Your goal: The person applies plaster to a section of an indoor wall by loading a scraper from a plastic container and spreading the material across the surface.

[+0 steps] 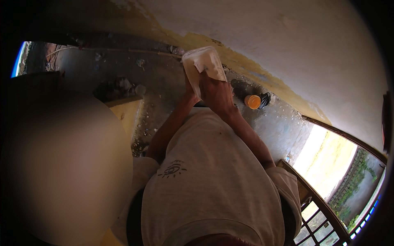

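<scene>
A pale rectangular plastic tub (213, 61) with rounded corners and whitish smears is held up in front of me. My left hand (190, 87) supports it from its left side and underneath; most of its fingers are hidden behind the tub. Over the tub's near part, my right hand (216, 94) is closed, with its fingers reaching inside. A small whitish flat piece (199, 67), perhaps a scraper blade, sticks out past those fingers; its handle is hidden.
An orange bucket (252, 101) stands on the floor by the wall, beside a black bag (266, 99). A long pole (127, 50) lies along the littered floor (164, 82). The wall (287, 45) has peeling yellow paint low down. At right is a bright doorway (324, 156) with a barred gate (318, 223).
</scene>
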Tool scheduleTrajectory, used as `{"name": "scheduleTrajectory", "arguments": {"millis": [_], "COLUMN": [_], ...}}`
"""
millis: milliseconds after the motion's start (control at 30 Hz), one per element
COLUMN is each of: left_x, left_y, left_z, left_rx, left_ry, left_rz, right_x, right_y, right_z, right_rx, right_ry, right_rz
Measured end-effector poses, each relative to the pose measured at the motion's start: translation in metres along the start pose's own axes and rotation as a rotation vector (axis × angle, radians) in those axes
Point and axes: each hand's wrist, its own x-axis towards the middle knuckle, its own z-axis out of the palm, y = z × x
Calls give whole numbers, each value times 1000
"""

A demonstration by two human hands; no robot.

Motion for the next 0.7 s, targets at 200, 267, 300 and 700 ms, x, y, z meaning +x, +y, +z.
{"name": "scheduleTrajectory", "arguments": {"millis": [200,267,300,700], "left_x": [7,9,8,-1], "left_y": [3,4,5,3], "left_z": [-20,-30,-25,4], "left_rx": [72,64,56,70], "left_ry": [43,14,-17,21], "left_rz": [51,37,19,29], "right_x": [13,14,11,8], "right_y": [2,14,16,-1], "right_z": [-29,-30,-26,-16], "right_rx": [-27,-58,-61,66], "right_ry": [-66,57,60,-59], "right_rz": [146,123,127,215]}}
